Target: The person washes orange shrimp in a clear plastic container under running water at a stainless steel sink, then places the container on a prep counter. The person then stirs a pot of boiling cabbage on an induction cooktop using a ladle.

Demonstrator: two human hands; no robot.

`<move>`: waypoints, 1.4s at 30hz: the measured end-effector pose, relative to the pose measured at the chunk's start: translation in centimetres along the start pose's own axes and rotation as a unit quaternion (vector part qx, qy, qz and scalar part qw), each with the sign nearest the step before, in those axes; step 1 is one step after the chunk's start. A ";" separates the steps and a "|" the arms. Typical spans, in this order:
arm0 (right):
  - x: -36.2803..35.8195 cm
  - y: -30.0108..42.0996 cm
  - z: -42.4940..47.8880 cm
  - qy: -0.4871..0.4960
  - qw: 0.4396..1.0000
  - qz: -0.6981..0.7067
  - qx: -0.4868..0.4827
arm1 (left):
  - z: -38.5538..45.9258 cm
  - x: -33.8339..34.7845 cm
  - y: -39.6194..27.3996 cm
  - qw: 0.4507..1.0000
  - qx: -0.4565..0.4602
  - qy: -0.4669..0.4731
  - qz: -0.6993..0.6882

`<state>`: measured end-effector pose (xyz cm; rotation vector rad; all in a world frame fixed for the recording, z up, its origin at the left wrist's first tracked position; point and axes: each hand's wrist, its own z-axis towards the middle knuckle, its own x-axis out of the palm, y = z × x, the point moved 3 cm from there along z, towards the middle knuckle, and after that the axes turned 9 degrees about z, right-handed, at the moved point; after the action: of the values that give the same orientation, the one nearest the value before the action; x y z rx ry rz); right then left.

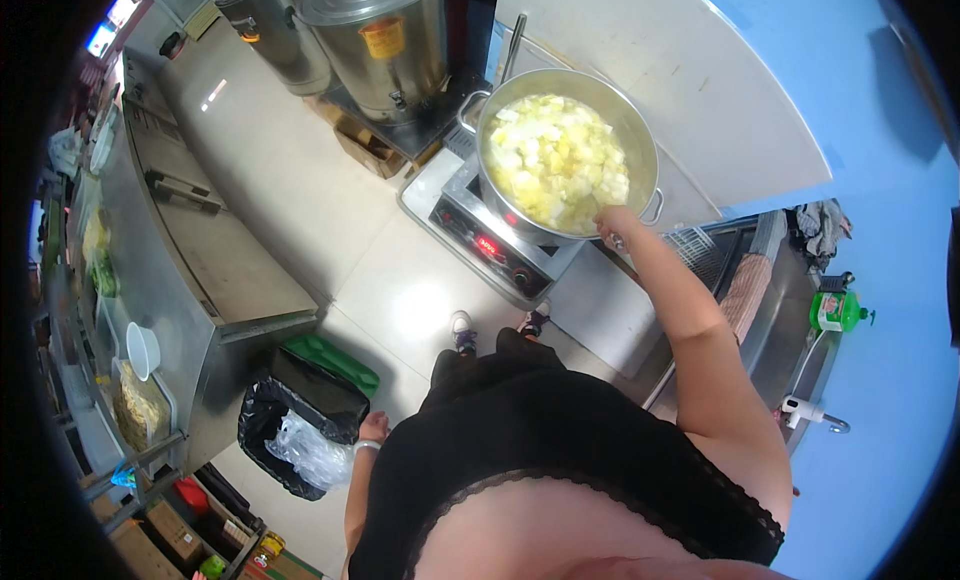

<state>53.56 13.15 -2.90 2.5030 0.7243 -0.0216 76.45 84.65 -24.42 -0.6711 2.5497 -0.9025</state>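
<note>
My right hand is closed around a metal utensil handle at the near rim of a large metal stockpot. The utensil's working end is hidden in the food. Pale white and yellow chunks in liquid fill much of the pot, perhaps tofu with cabbage. Beneath it is an induction cooker with a lit red display. My left hand hangs low at my side, fingers partly curled, close to a bin lined with a black bag. Nothing shows in that hand, but its palm is hidden.
Two steel urns stand beyond the cooker. A steel counter runs along the left, bearing a white bowl. To the right are a sink, a faucet and a green soap bottle. Clear plastic fills the bin.
</note>
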 end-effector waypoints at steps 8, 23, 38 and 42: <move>-1.5 -0.7 -5.1 -0.082 0.905 -0.282 -0.307 | 4.3 -1.2 -10.3 0.988 0.000 -0.066 0.141; -7.4 9.7 -8.3 -0.229 0.686 -0.619 -0.305 | 2.9 2.9 -10.2 0.989 0.020 -0.057 0.133; -8.0 5.5 10.0 0.056 0.686 -0.722 -0.078 | 3.7 3.6 -0.7 0.974 -0.003 -0.033 0.222; -8.4 0.9 7.2 0.114 0.919 -0.376 -0.028 | 5.6 2.0 1.0 0.992 0.032 -0.037 0.114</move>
<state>47.67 4.78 -7.39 2.0423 1.7139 0.0165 77.16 81.52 -29.49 -0.3778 2.4578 -0.8604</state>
